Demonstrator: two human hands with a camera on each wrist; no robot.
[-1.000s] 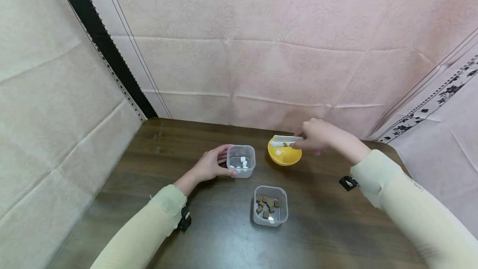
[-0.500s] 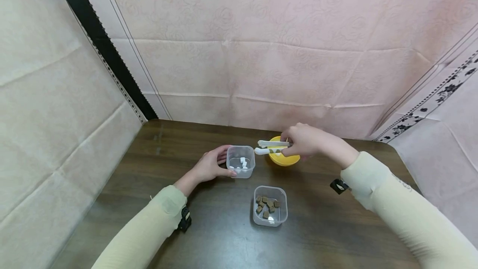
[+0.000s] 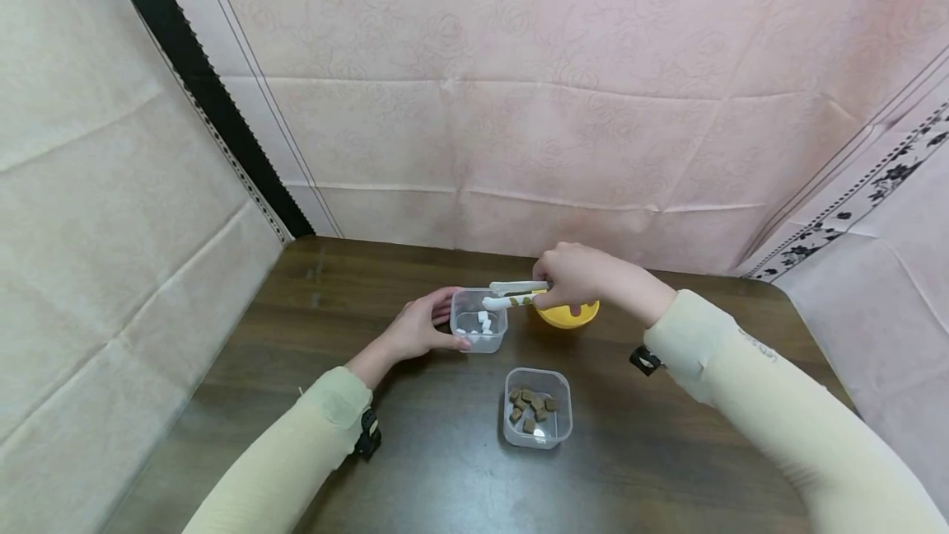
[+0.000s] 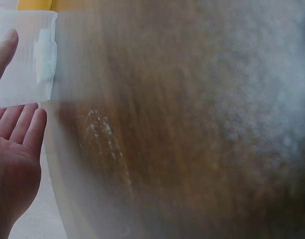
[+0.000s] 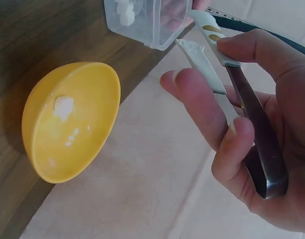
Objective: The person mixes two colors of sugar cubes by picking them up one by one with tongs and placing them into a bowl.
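Observation:
My left hand (image 3: 421, 328) holds a clear plastic container (image 3: 485, 346), thumb along its near side and fingers at the far side. Several small white cubes (image 3: 483, 318) lie in it. My right hand (image 3: 582, 278) grips small tongs (image 3: 511, 302) with metal arms and white patterned tips. In the head view the tips overlap the container's right part. The right wrist view shows the tips apart with nothing between them. Below that hand stands a yellow bowl (image 5: 100, 129), partly hidden in the head view. One white cube (image 5: 64, 107) lies inside the bowl.
Nearer on the dark wooden table (image 3: 415, 452), a second clear container (image 3: 565, 423) holds several brown cubes (image 3: 539, 415). Pale cloth (image 3: 519, 138) hangs along the table's back edge and both sides.
My right hand has moved left with the tongs, from over the yellow bowl to the left container. The left hand and both containers have stayed in place.

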